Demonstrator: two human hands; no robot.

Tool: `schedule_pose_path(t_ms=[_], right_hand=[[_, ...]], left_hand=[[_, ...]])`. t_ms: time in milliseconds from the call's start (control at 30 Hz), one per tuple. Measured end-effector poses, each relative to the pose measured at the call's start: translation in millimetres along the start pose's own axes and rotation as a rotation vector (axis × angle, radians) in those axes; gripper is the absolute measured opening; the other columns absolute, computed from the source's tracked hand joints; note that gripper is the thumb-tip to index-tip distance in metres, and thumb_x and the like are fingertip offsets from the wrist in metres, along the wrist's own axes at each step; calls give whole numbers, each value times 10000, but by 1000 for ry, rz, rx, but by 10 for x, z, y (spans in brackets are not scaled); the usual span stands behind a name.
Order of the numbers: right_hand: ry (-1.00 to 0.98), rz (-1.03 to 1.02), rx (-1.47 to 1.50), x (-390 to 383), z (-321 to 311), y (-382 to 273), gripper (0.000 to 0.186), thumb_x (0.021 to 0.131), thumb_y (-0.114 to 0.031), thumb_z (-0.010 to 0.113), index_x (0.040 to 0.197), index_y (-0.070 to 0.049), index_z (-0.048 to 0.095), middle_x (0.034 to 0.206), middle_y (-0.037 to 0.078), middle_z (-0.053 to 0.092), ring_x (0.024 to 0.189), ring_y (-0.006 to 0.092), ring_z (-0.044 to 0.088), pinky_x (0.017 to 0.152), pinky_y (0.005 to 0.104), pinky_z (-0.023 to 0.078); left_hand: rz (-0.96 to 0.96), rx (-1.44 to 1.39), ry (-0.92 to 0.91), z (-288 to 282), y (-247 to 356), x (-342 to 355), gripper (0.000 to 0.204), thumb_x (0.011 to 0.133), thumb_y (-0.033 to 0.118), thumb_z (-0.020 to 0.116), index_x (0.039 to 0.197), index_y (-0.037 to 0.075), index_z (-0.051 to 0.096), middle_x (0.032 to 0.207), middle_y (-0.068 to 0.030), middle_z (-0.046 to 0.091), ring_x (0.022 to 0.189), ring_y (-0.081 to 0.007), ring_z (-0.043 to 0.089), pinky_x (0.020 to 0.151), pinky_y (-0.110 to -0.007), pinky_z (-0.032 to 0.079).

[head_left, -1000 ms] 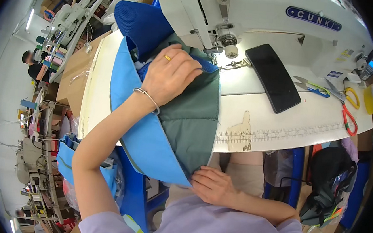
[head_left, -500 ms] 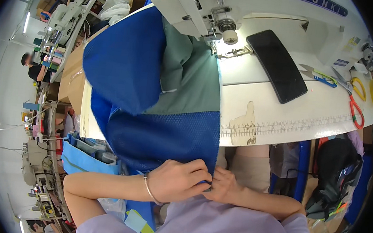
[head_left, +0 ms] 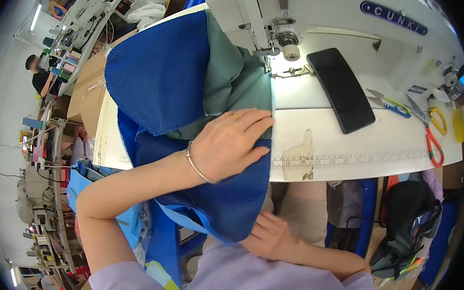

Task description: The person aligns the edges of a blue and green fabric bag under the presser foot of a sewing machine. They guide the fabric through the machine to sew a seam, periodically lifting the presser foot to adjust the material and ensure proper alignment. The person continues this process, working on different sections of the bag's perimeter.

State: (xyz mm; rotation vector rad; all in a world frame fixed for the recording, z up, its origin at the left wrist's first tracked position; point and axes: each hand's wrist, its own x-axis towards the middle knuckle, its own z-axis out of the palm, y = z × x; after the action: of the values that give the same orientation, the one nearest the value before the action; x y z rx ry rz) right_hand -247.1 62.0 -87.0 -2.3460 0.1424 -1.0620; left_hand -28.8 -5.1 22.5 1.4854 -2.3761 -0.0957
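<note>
Overhead, two hands — left hand (head_left: 231, 145), right hand (head_left: 269, 238) — one blue garment (head_left: 166, 73)

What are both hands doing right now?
Left hand: open, flat on the blue fabric.
Right hand: at the fabric's lower edge; grip cannot be told.

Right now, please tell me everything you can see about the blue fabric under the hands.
The fabric is a sewn piece of royal-blue mesh joined to smooth grey-green panels, with a light-blue trim at its lower edge. It lies crumpled on the white table, bunched up at the sewing machine near the needle, and hangs over the table's front edge toward the lap. The left hand presses flat on it at the table edge; the right hand touches its hanging lower edge.
</note>
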Motion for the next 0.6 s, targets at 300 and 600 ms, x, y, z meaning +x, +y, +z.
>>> schedule_pose_path(t_ms=[300,600], right_hand=[[33,63,130,148,-196,-137,147,761,-159,801,876,-103,730,978,47,722,955,219,685,822,346,578],[-5,33,102,152,-211,34,124,732,-177,805,824,-126,741,968,40,720,965,238,684,794,338,571]], left_hand=[[101,17,-82,3,-151,-52,492,804,214,793,1233,19,651,1317,-138,630,1196,-306,626,984,-403,532],[78,-24,-218,-91,-267,113,540,783,252,817,1256,45,658,1371,-129,613,1229,-308,622,986,-415,544]])
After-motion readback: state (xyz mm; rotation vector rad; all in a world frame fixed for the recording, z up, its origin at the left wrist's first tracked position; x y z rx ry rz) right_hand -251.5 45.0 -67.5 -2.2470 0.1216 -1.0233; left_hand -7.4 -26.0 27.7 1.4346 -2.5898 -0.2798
